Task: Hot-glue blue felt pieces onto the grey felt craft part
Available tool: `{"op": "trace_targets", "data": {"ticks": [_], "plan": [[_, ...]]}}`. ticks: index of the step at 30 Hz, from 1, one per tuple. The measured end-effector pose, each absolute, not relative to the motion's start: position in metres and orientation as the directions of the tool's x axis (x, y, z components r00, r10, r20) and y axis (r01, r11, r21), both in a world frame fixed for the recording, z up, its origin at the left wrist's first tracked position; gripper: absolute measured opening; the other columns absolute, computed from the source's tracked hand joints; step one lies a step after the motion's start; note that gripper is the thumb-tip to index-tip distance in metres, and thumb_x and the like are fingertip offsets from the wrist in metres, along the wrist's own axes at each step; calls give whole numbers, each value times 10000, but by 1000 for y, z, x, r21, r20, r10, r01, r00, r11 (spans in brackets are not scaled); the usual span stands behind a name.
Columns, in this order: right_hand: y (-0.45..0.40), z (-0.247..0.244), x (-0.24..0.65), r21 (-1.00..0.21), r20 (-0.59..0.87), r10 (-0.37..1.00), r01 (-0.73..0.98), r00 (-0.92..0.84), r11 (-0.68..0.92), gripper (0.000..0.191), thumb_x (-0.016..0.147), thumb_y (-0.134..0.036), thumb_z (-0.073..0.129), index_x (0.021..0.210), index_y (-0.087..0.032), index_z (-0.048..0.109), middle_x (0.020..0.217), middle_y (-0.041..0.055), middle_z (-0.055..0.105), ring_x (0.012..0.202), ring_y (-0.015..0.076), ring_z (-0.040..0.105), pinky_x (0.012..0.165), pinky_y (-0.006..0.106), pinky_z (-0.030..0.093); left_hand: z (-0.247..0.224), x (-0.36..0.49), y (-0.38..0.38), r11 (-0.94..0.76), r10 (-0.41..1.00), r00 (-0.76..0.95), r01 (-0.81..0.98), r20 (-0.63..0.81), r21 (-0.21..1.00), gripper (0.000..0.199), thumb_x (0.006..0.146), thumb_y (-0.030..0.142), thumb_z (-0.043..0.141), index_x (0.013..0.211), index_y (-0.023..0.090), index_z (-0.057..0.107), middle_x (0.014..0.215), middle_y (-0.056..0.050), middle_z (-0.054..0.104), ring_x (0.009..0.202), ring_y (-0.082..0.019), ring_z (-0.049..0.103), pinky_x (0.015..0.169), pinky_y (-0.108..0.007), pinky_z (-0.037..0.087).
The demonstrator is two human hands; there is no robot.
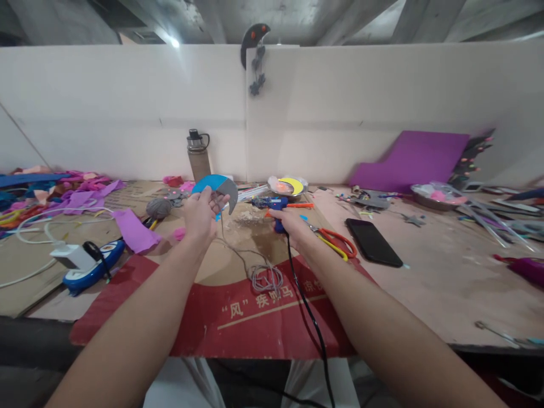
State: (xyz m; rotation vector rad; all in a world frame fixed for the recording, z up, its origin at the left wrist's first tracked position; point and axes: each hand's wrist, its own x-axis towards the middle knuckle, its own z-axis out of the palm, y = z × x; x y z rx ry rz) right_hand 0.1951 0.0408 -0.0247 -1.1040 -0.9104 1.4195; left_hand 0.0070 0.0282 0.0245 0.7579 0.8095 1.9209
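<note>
A blue-and-grey crescent is hanging above the printed cardboard, with the left hand pinching it between thumb and fingertips. Also over the cardboard, the right hand is gripping a blue glue gun, fingers curling round its handle; whether one is pressing the trigger, I cannot tell. A coiled cord is lying on the cardboard, whose pale lettering is reading “风”疾, then 马, other characters being blurred or covered. Right of it, a black phone is lying beside orange-and-yellow-handled scissors.
</note>
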Motion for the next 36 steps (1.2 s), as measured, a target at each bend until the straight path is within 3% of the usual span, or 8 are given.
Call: {"op": "trace_targets", "data": {"ticks": [6, 11, 14, 22, 29, 36], "plan": [[36, -15, 201, -909, -122, 992, -398, -32, -125, 131, 773, -199, 626, 734, -181, 503, 544, -62, 482, 468, 61, 448, 458, 179, 403, 23, -1, 33, -448, 849, -483, -449, 212, 773, 192, 880, 173, 554, 690, 149, 542, 643, -27, 629, 597, -123, 659, 772, -331, 589], [19, -8, 192, -897, 189, 982, -412, -24, 163, 222, 703, -280, 708, 829, -196, 546, 594, -79, 508, 509, 68, 466, 502, 201, 410, 16, 3, 36, -392, 872, -454, -426, 182, 815, 224, 886, 137, 519, 663, 145, 530, 625, -25, 620, 580, -124, 653, 765, -338, 584], [12, -8, 186, -903, 271, 961, -361, -56, 234, 253, 712, -334, 706, 880, -205, 569, 627, -71, 539, 533, 76, 494, 528, 218, 419, 13, 9, 35, -384, 886, -415, -407, 206, 829, 217, 891, 153, 519, 676, 138, 547, 632, -25, 617, 570, -115, 637, 752, -328, 579], [5, -7, 181, -922, 284, 946, -317, -156, 224, 293, 730, -353, 703, 958, -217, 579, 794, -24, 622, 596, 80, 513, 536, 221, 423, 15, 17, 27, -373, 903, -362, -387, 234, 843, 211, 864, 185, 569, 656, 151, 555, 614, -3, 580, 573, -116, 600, 779, -358, 563], [7, -9, 179, -932, 293, 945, -264, -148, 248, 285, 735, -364, 682, 948, -215, 564, 730, -37, 588, 572, 85, 486, 522, 229, 414, 16, 18, 24, -360, 914, -323, -368, 246, 857, 176, 871, 212, 570, 712, 142, 597, 706, -36, 641, 653, -131, 647, 835, -375, 550], [7, -10, 179, -944, 307, 944, -168, -124, 285, 247, 771, -366, 637, 951, -219, 554, 684, -46, 564, 545, 91, 477, 523, 241, 394, 16, 20, 24, -362, 910, -336, -351, 244, 864, 200, 891, 188, 530, 704, 148, 588, 680, -29, 636, 645, -126, 651, 788, -339, 565]]}}
